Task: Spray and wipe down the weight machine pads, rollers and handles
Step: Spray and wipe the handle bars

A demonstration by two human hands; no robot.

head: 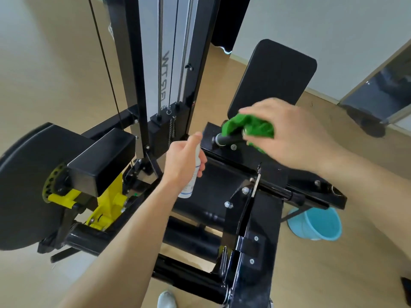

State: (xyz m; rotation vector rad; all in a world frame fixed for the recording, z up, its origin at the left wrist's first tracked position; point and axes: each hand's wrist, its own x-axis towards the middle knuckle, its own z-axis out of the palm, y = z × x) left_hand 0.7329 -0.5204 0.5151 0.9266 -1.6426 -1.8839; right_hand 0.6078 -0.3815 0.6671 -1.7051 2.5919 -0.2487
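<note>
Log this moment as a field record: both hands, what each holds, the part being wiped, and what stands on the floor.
left hand: grips a white spray bottle, forefinger at its top
right hand: holds a green cloth
part being wiped: short black handle, cloth pressed over its far end
back pad: black, beyond the right hand, not touched
floor: blue bucket, right of the machine frame
</note>
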